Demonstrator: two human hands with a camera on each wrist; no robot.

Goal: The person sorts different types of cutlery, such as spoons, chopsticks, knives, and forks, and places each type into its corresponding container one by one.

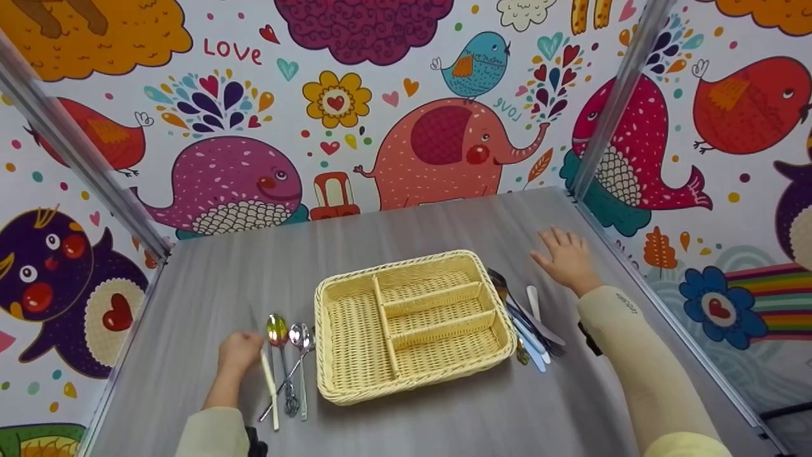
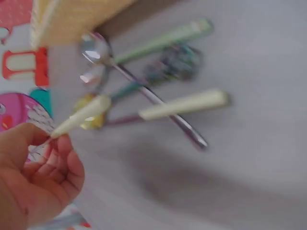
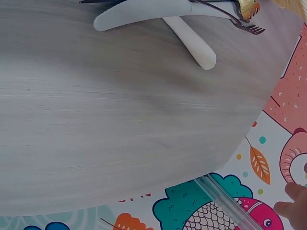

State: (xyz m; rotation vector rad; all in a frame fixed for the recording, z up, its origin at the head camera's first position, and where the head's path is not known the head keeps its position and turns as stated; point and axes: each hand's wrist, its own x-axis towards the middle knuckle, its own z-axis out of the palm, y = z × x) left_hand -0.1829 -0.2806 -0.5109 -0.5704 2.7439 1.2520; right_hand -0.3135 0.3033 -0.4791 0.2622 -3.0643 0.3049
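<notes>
In the head view my left hand (image 1: pixel 240 352) is left of the wicker basket, beside several spoons. Its thumb and fingertips pinch a cream-handled utensil (image 2: pixel 79 117); the far metal end is thin and blurred, so I cannot tell its kind. Under and beside it lie a second cream handle (image 2: pixel 192 104), a spoon with a yellow-reflecting bowl (image 1: pixel 277 329), and a silver spoon (image 1: pixel 300 334) crossing the others. My right hand (image 1: pixel 568 260), fingers spread, is over the table's right side, holding nothing. Nearest to it is a white-handled utensil (image 1: pixel 533 298) in a cutlery pile.
The wicker basket (image 1: pixel 356 398) stands mid-table, one long compartment on the left and three on the right. Against its right side lie forks (image 1: pixel 553 348), blue handles (image 1: pixel 530 335) and a white knife (image 3: pixel 144 12). Printed panels (image 1: pixel 342 146) border the grey table (image 1: pixel 438 228).
</notes>
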